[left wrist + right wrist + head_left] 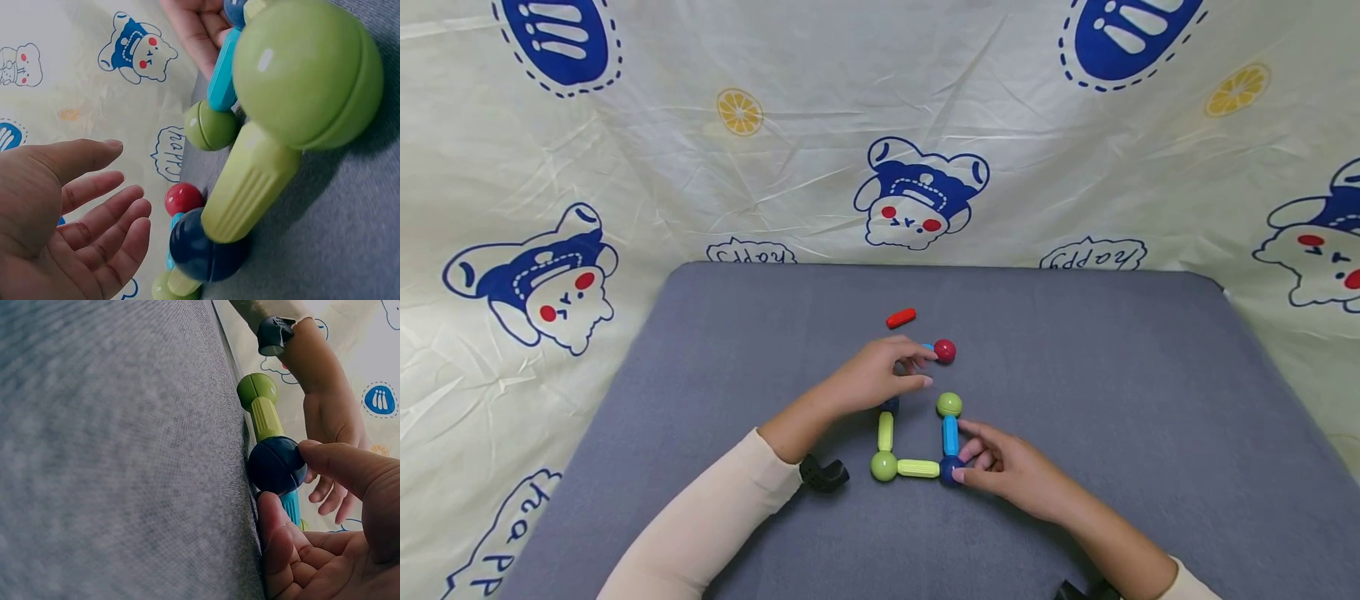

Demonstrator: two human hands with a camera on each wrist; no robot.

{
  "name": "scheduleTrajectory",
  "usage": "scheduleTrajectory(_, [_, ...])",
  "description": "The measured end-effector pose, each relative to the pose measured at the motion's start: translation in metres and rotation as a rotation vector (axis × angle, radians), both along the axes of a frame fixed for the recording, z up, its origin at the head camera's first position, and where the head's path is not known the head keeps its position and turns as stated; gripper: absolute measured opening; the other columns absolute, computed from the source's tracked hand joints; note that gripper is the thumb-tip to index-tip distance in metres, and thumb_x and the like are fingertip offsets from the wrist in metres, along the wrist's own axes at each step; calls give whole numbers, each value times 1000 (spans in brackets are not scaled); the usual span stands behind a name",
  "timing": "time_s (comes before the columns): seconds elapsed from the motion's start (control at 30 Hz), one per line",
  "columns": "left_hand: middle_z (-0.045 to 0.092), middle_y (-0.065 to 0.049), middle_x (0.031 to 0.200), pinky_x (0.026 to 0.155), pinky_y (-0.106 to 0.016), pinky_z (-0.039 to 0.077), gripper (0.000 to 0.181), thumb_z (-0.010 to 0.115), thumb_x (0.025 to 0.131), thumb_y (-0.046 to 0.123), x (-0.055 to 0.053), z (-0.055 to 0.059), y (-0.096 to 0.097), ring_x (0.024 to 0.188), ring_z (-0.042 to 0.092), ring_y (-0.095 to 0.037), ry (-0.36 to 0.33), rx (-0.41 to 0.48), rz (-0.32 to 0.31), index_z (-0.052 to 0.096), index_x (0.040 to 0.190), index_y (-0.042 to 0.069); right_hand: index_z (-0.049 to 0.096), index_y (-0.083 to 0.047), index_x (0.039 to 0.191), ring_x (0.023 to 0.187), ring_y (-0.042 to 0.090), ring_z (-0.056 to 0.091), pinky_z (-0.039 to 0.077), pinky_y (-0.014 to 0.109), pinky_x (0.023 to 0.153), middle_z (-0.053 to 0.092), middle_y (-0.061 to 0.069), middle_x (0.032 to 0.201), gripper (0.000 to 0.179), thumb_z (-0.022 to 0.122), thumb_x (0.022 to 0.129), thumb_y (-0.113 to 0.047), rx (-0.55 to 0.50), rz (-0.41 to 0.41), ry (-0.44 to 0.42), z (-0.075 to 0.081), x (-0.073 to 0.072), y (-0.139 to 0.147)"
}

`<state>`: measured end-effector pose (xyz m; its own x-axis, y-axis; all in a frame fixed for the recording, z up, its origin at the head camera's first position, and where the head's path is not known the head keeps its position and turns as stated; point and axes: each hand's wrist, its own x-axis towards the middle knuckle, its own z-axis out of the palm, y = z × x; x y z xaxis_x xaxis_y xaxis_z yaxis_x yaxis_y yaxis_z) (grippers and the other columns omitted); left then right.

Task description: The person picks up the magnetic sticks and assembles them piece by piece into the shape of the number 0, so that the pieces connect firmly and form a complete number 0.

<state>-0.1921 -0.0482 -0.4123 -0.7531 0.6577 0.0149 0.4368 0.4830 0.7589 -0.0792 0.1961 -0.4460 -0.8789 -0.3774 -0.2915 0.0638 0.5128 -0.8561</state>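
Observation:
Magnetic rods and balls form an open-sided shape on the table. A green ball [883,467] joins two yellow-green rods [918,469]. At the near right corner my right hand [1018,471] pinches a dark blue ball [278,465] between thumb and fingers. From that ball a light blue rod [951,435] runs to another green ball [950,405]. My left hand [887,371] hovers over the far left part, fingers loosely spread and holding nothing, as the left wrist view shows. Partly below it is another dark blue ball [209,245]. A red ball [945,351] lies just past its fingertips.
A loose red rod [901,317] lies farther back on the grey table [1075,358]. Behind the table hangs a pale printed cloth [820,183]. A black band [824,474] is on the left wrist, near the green corner ball.

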Motion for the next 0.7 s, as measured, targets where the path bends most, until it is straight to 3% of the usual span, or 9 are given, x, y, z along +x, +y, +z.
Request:
scheduleTrajectory(0.17, [67,-10,116,82,-26,53,38,73,95,23,1,-1,-10,102,63,-17,13,3,31,68,129,8,42,1,150,86,12,61,50,22,69,66,7,109,75,75,92,-32,-2,1,1,1,0,0])
scheduleTrajectory(0.5, [61,-4,96,72,-23,49,30,74,94,22,8,-11,-31,85,57,-12,63,-92,71,73,122,10,42,1,150,88,14,60,50,22,71,65,7,110,76,76,91,-33,-7,-8,-22,1,0,0])
scheduleTrajectory(0.7, [59,-2,94,69,-22,46,27,74,93,24,13,-18,-41,82,54,-10,36,-128,69,75,119,16,42,1,151,88,14,60,50,21,70,65,6,111,76,76,91,-33,-8,-7,-30,1,0,0])
